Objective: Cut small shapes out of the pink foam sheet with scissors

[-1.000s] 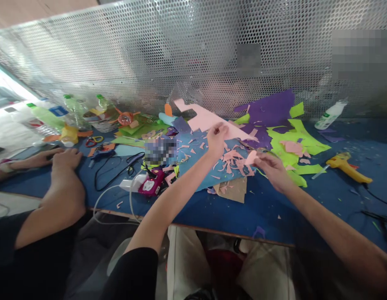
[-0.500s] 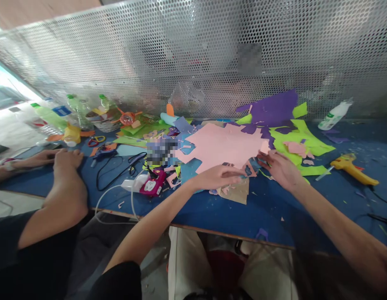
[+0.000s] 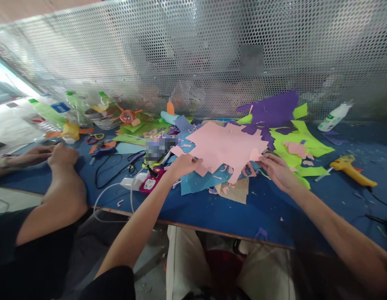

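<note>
Two of the person's own hands, one left hand [image 3: 184, 165] and one right hand [image 3: 276, 170]; two more hands [image 3: 62, 156] from beside, at the left. One large pink sheet [image 3: 226, 141], one small pink piece [image 3: 255, 154] at its right edge, one purple sheet [image 3: 276, 109] on the far right, one blue sheet [image 3: 196, 185] and one brown piece [image 3: 238, 192] on the near side. Three green caps [image 3: 69, 93] on bottles, far left; one white bottle [image 3: 333, 117], far right. One yellow glue gun [image 3: 354, 171], right; one pair of scissors [image 3: 95, 138], left; one magenta power strip [image 3: 148, 184]. Pink scraps [image 3: 223, 177]: several, too jumbled to count
</note>
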Action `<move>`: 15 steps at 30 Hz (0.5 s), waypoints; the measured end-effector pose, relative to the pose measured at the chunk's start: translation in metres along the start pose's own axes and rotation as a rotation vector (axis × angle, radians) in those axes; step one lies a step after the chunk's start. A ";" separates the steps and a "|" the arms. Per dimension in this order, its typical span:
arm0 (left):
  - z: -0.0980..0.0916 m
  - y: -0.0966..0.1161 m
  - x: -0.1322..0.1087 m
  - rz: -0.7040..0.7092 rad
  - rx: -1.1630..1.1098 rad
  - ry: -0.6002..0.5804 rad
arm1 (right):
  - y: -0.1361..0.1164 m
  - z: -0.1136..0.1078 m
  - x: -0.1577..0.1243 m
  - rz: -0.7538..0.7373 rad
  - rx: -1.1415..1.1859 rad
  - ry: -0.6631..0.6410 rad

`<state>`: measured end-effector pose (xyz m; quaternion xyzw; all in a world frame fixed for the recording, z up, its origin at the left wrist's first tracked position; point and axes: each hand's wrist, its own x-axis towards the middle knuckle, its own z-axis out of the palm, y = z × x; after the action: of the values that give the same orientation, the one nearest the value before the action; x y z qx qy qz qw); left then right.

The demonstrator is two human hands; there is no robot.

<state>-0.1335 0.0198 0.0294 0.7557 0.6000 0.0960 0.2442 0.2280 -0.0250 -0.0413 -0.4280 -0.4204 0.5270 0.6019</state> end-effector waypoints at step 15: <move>0.036 0.028 0.023 -0.073 -1.156 -0.264 | -0.011 -0.006 0.003 -0.162 -0.029 0.124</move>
<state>-0.0874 0.0281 0.0082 0.4848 0.4406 0.3040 0.6917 0.2371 -0.0236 -0.0321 -0.4333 -0.4232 0.4430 0.6610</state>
